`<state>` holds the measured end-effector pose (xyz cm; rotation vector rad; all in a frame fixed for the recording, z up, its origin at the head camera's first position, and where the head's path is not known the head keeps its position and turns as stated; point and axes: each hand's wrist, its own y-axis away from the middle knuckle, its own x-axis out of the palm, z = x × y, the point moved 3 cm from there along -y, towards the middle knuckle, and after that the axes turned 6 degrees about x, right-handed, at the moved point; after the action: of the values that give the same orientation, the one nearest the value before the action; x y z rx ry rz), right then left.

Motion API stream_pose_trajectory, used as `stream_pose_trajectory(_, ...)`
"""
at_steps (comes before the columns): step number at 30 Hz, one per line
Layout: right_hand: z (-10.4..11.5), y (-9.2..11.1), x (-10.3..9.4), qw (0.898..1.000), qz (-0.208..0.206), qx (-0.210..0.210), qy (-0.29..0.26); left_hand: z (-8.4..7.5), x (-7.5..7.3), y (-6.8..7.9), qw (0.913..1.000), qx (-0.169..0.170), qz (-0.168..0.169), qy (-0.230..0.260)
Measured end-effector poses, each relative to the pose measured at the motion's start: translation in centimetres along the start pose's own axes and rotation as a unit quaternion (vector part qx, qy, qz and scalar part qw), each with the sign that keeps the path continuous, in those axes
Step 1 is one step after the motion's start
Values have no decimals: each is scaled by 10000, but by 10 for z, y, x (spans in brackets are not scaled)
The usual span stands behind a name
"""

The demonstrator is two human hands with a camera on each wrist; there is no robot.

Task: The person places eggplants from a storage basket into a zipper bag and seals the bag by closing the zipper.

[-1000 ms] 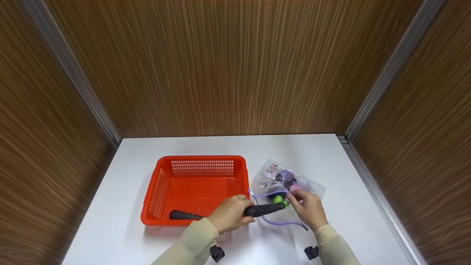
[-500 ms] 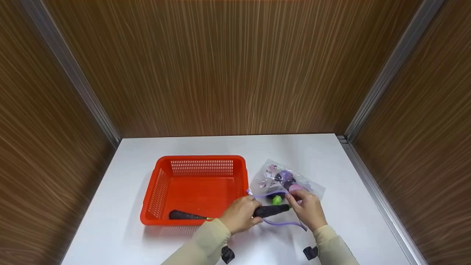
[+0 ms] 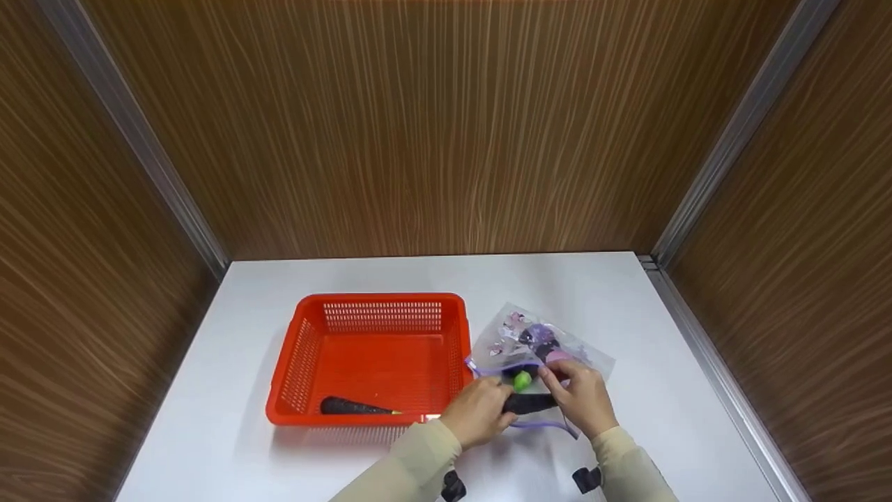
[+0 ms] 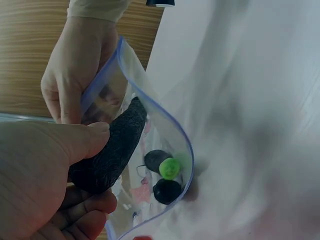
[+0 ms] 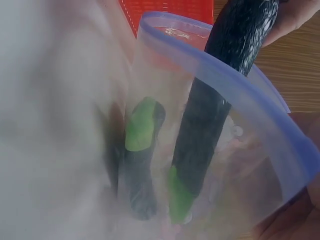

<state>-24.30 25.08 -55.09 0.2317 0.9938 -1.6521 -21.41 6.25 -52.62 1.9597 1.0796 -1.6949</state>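
Brown wood-grain walls (image 3: 446,125), streaked with fine pale lines, surround a smooth white table (image 3: 644,390). On it sits a red plastic basket (image 3: 382,298), rectangular with rounded corners and slotted sides. Just beside it lies a clear, limp plastic bag (image 3: 498,335), printed with small pink figures and edged in purple; its mouth gapes in a curve. The right hand (image 3: 585,397) pinches the bag's edge. The left hand (image 3: 481,413) grasps a dark vegetable (image 4: 120,145) between thumb and curled fingers. This one is long, rounded and nearly black, with a wrinkled, slightly glossy skin and a bright green tip; the tip is inside the bag, the thicker end outside. A similar vegetable (image 3: 355,406) lies in the basket; a shorter green-ended piece (image 5: 142,165) is in the bag.
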Motion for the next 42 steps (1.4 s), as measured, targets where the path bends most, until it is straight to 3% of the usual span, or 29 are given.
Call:
stream_pose_trajectory(8, 1, 1, 3, 9998, 29, -158, -77, -8, 22, -10, 9994, 39, 193, -273)
stream_pose_trajectory(16, 3, 2, 2, 9998, 55, -181, -118, -12, 32, -21, 9985, 226, 160, -467)
stream_pose_trajectory(30, 6, 4, 1, 9997, 63, -201, -108, -9, 44, -36, 9972, -400, 519, -361)
stream_pose_trajectory(36, 5, 6, 0, 9996, 28, -249, -97, -9, 49, -38, 9963, -429, 642, -372)
stream_pose_trajectory(42, 5, 8, -2, 9994, 16, -343, -19, -9, 51, -43, 9967, -269, 422, -644)
